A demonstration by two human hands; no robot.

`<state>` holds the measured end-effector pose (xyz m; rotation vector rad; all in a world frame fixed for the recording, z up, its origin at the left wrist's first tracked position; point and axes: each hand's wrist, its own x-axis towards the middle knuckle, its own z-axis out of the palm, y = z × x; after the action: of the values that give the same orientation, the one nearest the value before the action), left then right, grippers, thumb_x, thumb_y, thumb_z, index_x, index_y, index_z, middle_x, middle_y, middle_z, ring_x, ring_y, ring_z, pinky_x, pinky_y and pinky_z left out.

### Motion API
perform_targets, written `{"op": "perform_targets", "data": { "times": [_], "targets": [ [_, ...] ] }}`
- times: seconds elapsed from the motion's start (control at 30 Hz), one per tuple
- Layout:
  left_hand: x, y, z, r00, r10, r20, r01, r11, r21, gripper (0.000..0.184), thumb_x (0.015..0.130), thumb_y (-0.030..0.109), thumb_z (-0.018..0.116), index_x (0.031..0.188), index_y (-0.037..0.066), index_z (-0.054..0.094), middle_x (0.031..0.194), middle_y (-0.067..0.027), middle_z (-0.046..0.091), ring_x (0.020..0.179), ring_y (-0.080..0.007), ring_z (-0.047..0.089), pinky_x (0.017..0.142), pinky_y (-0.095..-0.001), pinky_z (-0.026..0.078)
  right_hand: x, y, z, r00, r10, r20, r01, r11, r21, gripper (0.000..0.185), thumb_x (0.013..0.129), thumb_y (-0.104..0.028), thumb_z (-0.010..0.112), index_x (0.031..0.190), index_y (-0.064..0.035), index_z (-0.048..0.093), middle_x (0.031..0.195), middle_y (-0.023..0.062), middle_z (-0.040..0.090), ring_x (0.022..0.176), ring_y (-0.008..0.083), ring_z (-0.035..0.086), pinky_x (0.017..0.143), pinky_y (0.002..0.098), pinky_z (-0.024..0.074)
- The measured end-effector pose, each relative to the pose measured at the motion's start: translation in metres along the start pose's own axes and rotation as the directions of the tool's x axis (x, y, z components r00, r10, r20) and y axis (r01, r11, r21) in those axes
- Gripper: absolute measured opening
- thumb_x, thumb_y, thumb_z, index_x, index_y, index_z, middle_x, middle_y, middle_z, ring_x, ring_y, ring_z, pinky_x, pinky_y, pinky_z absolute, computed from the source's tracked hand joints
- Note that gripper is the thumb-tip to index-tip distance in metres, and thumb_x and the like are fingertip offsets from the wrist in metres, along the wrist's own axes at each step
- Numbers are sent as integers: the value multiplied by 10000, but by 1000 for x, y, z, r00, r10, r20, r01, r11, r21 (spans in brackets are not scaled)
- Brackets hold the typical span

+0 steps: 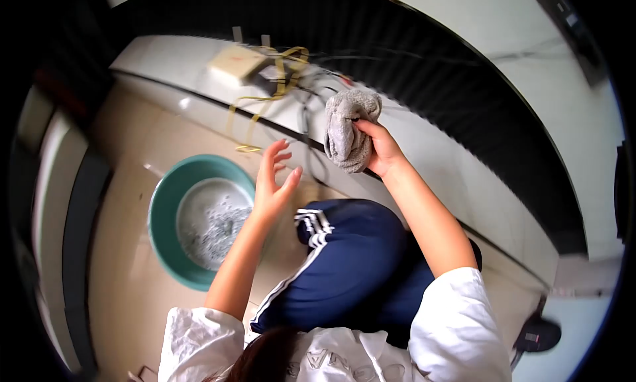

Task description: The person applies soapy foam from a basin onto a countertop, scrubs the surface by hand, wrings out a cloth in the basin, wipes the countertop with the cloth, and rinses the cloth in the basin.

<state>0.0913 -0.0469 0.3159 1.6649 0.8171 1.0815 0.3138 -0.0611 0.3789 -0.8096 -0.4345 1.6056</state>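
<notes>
A bunched grey cloth (pixel 348 131) is gripped in my right hand (pixel 383 150), raised in front of the low white ledge. The thumb presses on the cloth's near side. My left hand (pixel 270 186) is held up with fingers apart and nothing in it. It hovers close to the right rim of a green basin (pixel 165 249). Inside the basin is cloudy, sudsy water (pixel 215 219) with bubbles on the surface. What lies under the suds cannot be made out.
On the white ledge (pixel 437 140) sit a cream box (pixel 236 64) and tangled yellow cable (pixel 283 84), with dark cables hanging over the edge. My bent knees in navy trousers (pixel 351 249) are right of the basin. A dark-edged piece of furniture (pixel 83 229) stands at left.
</notes>
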Motion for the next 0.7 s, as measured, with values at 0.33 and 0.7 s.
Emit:
{"op": "perform_targets", "data": {
  "times": [0.33,0.7],
  "targets": [
    [-105,18,-159,777,-468,-422,272,853,-445,591,837,328,556,1338,169,286,1285,-76,379,1129,-186,424,862,-408,404,85,182,187,971,-80,225,231,551,-802,601,594,-133,723,1090,48,436,1026,220,574,955,296,580,817,339,465],
    [-184,-135,-178,485,-754,-443,257,607,-752,179,817,98,526,995,107,528,878,-9,584,771,-129,564,639,-239,447,100,294,169,750,662,12,169,-174,-970,895,636,-280,703,1337,-12,216,1210,200,488,1062,297,519,775,358,490]
  ]
}}
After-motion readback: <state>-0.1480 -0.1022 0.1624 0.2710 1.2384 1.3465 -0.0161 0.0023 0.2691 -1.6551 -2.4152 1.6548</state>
